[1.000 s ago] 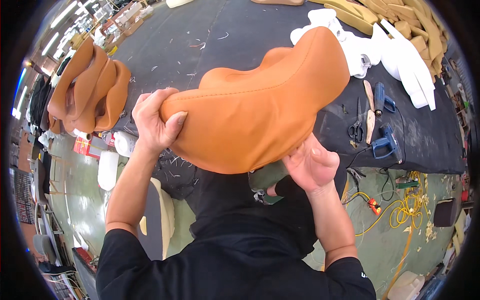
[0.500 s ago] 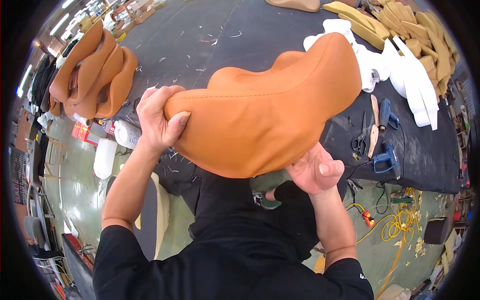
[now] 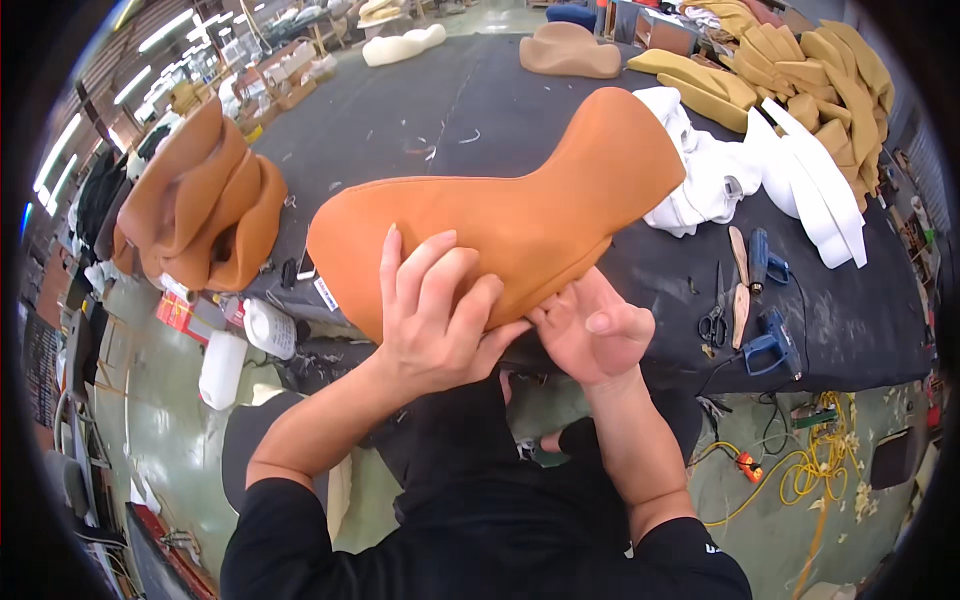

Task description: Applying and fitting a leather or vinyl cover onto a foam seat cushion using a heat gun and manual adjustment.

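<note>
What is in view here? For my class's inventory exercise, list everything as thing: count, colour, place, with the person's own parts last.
Padded piece: one, orange, centre, both hands on it
Stacked pieces: several, orange-brown, left end of table
Table: one, black, centre
White pieces: several, white, table's right side
Pistol-shaped tools: two, blue, right
Scissors: one pair, dark, right
Wooden strips: two, light brown, beside scissors
Foam pile: uncountable, yellow, far right
Cushion: one, tan, far edge
Lumpy piece: one, cream, far left
Jugs: two, white, left
Cable: count unclear, yellow, floor right
Clothing: black, lower middle
Left hand: one, bare, centre
Right hand: one, bare, piece's lower edge
</note>
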### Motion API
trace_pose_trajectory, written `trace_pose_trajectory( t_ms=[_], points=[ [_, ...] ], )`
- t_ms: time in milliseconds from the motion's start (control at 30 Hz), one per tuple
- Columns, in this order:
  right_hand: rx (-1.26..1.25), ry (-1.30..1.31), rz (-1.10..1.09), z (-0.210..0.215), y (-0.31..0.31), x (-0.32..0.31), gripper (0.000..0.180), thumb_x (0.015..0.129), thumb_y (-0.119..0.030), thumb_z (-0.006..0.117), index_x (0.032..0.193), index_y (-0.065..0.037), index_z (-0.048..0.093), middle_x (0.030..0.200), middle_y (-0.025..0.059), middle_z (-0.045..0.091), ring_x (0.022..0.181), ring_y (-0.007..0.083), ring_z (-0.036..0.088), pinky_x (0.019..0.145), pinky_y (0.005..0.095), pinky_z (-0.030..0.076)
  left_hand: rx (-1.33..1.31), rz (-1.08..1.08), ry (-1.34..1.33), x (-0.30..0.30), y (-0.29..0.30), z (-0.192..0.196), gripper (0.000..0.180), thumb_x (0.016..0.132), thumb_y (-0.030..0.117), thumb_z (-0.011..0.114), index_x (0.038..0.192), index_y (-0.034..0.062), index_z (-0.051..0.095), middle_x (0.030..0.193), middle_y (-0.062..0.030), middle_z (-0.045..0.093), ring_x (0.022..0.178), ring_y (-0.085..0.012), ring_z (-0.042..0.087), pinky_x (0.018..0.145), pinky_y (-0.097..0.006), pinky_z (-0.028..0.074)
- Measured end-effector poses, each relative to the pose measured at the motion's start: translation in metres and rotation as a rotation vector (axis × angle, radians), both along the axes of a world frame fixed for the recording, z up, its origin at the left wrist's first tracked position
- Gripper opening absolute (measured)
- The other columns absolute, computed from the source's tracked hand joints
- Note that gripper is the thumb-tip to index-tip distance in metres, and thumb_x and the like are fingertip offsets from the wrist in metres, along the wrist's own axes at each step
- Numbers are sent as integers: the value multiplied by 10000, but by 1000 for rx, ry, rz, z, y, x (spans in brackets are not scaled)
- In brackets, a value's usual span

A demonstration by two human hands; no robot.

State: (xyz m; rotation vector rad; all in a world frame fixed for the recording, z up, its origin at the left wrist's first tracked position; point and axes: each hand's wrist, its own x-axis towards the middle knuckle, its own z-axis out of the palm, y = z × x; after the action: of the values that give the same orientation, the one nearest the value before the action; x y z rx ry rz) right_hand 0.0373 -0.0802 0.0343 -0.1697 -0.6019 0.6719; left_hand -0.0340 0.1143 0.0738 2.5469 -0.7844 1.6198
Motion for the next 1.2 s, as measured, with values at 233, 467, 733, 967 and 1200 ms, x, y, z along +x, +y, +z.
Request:
trace_pose_trajectory(
  t_ms=[233, 467, 733, 967, 1200],
  points=[
    [-147, -163, -73, 16, 7, 28, 1044, 628, -77, 646, 1574, 116, 250, 1553, 269, 450, 1437, 393, 469, 1235, 453, 349, 177, 181, -83, 11, -2, 30, 313, 729, 300, 795, 862, 37, 690, 963, -120, 639, 821, -264, 580, 790, -483, 465],
    [-149, -198, -54, 26, 17, 53, 1016, 622, -9, 604, 1568, 115, 253, 1539, 256, 469, 1406, 370, 506, 1159, 420, 412, 295, 69, -12, 37, 12, 41, 153, 690, 163, 681, 702, 100, 542, 706, -21, 412, 589, -168, 412, 587, -352, 291],
    [-193, -261, -93, 24, 23, 57, 744, 669, 110, 525, 1410, 80, 466, 1340, 151, 606, 1073, 207, 575, 879, 320, 423, 345, -13, -36, 42, 20, 33, 168, 707, 163, 674, 696, 97, 520, 691, -27, 399, 569, -158, 408, 582, -344, 285],
    [-138, -238, -136, 27, 25, 70, 650, 667, 90, 531, 1317, 68, 539, 1177, 76, 614, 831, 140, 435, 807, 303, 398, 334, 297, 67, 48, -6, 48, 193, 790, 201, 663, 776, 142, 480, 729, -15, 431, 658, -179, 477, 624, -355, 333],
    [-217, -64, -290, 43, 26, 62, 494, 824, 59, 530, 1316, 86, 557, 1136, 98, 667, 902, 146, 585, 867, 285, 472, 352, 135, -21, 70, -3, 50, 156, 807, 204, 669, 886, 124, 561, 731, -5, 481, 653, -170, 490, 599, -343, 339]
  ],
)
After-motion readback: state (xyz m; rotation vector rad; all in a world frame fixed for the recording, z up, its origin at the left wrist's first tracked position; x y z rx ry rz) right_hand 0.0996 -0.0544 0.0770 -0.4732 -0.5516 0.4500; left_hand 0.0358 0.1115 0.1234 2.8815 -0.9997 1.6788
